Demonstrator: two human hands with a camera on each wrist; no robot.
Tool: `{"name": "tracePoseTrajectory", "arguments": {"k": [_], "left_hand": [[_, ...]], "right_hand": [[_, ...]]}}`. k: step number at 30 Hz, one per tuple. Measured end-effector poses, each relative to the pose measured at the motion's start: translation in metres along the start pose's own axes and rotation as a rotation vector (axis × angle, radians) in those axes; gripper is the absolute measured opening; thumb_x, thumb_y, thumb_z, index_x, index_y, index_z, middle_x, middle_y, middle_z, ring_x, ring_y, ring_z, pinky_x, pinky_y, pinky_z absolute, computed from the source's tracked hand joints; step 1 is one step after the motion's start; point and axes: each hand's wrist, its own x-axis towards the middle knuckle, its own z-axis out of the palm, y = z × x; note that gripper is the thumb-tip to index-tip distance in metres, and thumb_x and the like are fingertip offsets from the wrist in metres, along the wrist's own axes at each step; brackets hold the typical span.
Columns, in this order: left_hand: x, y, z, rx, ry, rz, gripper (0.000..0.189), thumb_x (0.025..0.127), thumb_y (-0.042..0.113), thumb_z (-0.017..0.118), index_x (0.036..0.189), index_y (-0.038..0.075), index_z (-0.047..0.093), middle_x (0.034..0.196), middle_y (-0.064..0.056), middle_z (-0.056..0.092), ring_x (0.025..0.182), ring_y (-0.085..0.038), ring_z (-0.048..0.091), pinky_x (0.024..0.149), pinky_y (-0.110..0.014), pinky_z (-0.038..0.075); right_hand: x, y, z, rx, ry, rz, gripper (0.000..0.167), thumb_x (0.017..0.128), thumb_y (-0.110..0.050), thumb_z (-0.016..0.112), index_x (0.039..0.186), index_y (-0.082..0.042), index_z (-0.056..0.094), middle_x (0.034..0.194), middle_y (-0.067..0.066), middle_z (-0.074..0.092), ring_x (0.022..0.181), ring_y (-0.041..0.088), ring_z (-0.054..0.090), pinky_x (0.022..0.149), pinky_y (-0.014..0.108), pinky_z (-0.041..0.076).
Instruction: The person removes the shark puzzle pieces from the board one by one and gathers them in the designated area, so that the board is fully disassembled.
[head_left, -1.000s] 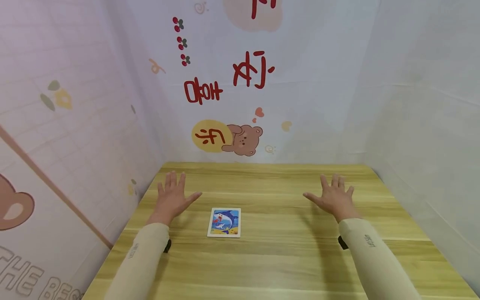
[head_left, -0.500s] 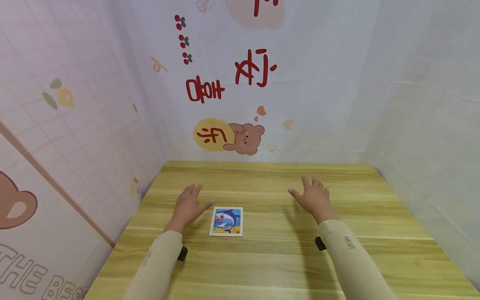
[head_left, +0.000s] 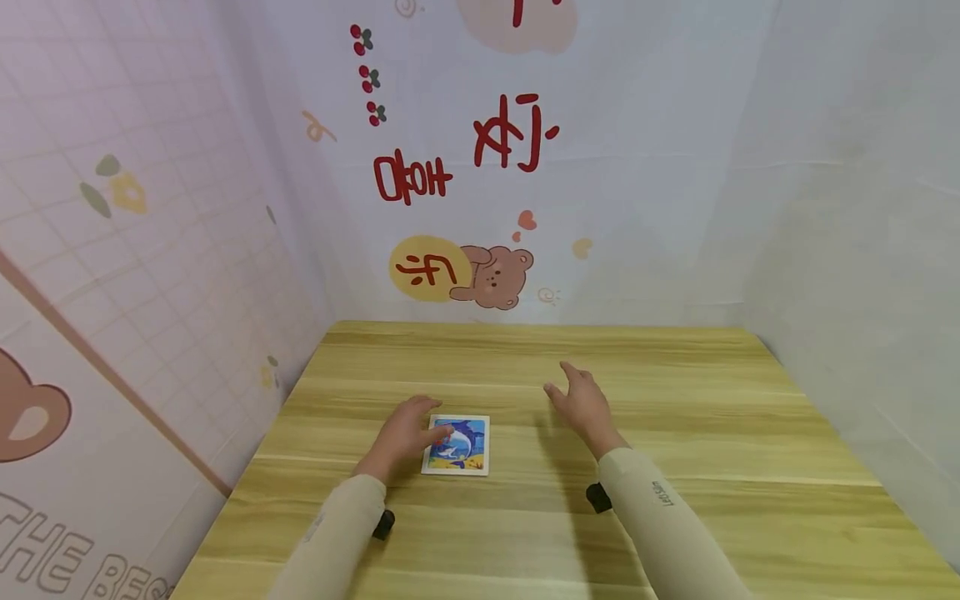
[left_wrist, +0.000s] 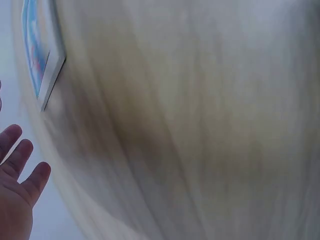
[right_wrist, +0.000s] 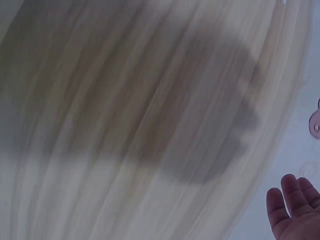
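A small flat picture board (head_left: 467, 458) with a white border lies on the wooden table, showing a blue and white sea animal over yellow sand. Over its left edge is my left hand (head_left: 403, 435), thumb reaching across the picture in the head view and fingers loosely bent. The left wrist view catches a corner of the board (left_wrist: 36, 55) at upper left, with spread fingers of that hand (left_wrist: 20, 190) below it. To the right of the board, my right hand (head_left: 587, 408) hovers above the table with thumb and fingers apart. It holds nothing; its fingers look extended in the right wrist view.
The wood-grain table (head_left: 675, 358) meets a white back wall (head_left: 645, 208) with printed red characters and a bear. Pale walls also stand at the left (head_left: 172, 275) and right (head_left: 870, 275). Black wrist devices show under both sleeves.
Both hands have moved inward from the table's sides, the left onto the board's left edge and the right closer to it. The board stays where it was on the table.
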Motion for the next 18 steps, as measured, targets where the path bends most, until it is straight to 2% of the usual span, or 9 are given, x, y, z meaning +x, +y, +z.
{"name": "tracePoseTrajectory", "arguments": {"k": [7,12,18], "left_hand": [[-0.001,0.005,0.010,-0.004,-0.013,0.013,0.054,0.090,0.033,0.075,0.133,0.004,0.062,0.139,-0.018,0.054,0.132,-0.038,0.045,0.110,-0.054,0.034],[0.000,0.004,0.014,0.003,-0.021,0.026,0.050,0.089,0.032,0.075,0.130,0.004,0.064,0.138,-0.019,0.054,0.131,-0.039,0.046,0.109,-0.054,0.034],[0.002,0.001,0.018,0.010,-0.027,0.039,0.048,0.089,0.033,0.075,0.128,0.006,0.065,0.137,-0.018,0.055,0.131,-0.038,0.047,0.109,-0.053,0.034]], "right_hand": [[-0.001,-0.020,0.032,0.142,-0.008,-0.008,0.057,0.102,-0.029,0.057,0.149,-0.002,0.041,0.140,0.030,0.048,0.121,0.043,0.054,0.095,0.056,0.047],[-0.005,-0.035,0.054,0.236,-0.048,0.032,0.052,0.101,-0.027,0.059,0.146,-0.004,0.047,0.132,0.022,0.058,0.116,0.037,0.058,0.092,0.052,0.049],[-0.009,-0.047,0.077,0.303,-0.126,0.029,0.043,0.098,-0.020,0.064,0.135,0.000,0.057,0.113,0.016,0.064,0.093,0.026,0.065,0.080,0.041,0.055]]}}
